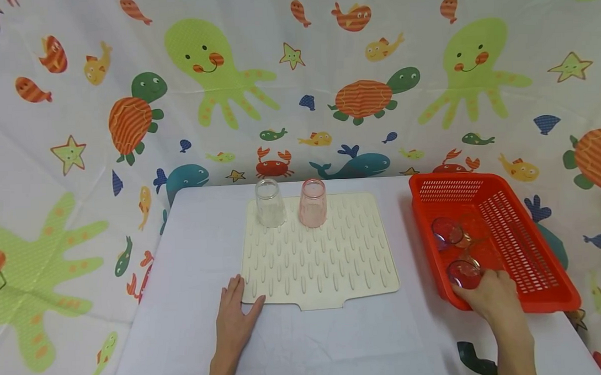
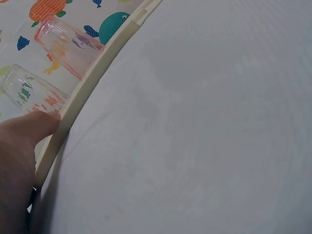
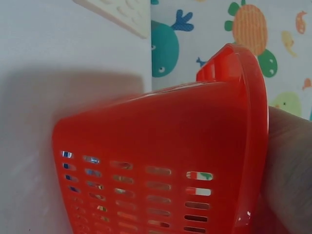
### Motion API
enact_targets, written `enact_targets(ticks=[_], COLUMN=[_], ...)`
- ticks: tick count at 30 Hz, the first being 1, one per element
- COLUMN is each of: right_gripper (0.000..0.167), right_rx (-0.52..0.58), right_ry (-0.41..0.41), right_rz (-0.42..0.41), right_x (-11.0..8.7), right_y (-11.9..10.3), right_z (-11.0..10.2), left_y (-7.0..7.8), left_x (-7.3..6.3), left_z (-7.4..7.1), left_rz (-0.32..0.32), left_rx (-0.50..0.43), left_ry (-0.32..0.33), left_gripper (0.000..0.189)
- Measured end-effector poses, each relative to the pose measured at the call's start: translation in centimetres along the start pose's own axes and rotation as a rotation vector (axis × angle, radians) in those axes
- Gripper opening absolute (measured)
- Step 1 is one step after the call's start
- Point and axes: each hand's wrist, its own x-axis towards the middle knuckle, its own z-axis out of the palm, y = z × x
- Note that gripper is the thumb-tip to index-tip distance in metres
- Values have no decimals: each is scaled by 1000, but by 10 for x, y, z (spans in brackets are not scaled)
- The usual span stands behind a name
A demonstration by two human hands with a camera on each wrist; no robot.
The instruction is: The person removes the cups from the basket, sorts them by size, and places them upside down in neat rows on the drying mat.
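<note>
While the left hand (image 1: 234, 316) rests, fingers extended, at the mat (image 1: 319, 291) corner, the right hand (image 1: 494, 297) is at a red glass (image 1: 464, 274) inside the basket (image 1: 548, 301) (fingertips hidden, can't tell if gripping).

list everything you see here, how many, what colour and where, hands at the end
clear glass: 1, colourless with printed figures, far left part of the mat
pink glass: 1, pink tint, right of the clear one
ridged mat: 1, cream, middle of the table
basket: 1, red, right side of the table
glassware in the basket: at least 2, pinkish-purple, with yellowish pieces; exact count unclear
table: 1, white, under the mat and basket
backdrop: white with colourful sea animals, behind and beside the table
black fittings: 2, black, partly seen beside the forearms
left hand: 1, at the mat's near left corner
right hand: 1, in the basket's near end, against glassware
</note>
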Motion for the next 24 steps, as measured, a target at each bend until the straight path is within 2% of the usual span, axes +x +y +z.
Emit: enact_targets(ticks=[5, 11, 18, 24], right_gripper=[114, 106, 108, 103], right_rx=[5, 67, 123, 152], right_ry=[17, 73, 112, 210], right_rz=[-13, -50, -17, -55], right_x=[1, 0, -6, -14], right_y=[0, 4, 2, 0], right_z=[1, 3, -4, -14], left_y=[0, 0, 0, -1], left_x=[0, 0, 0, -1], left_z=[1, 1, 2, 2], left_rz=[5, 7, 17, 21], left_rx=[1, 4, -1, -8], left_ry=[5, 8, 13, 18], left_gripper=[80, 79, 78, 77])
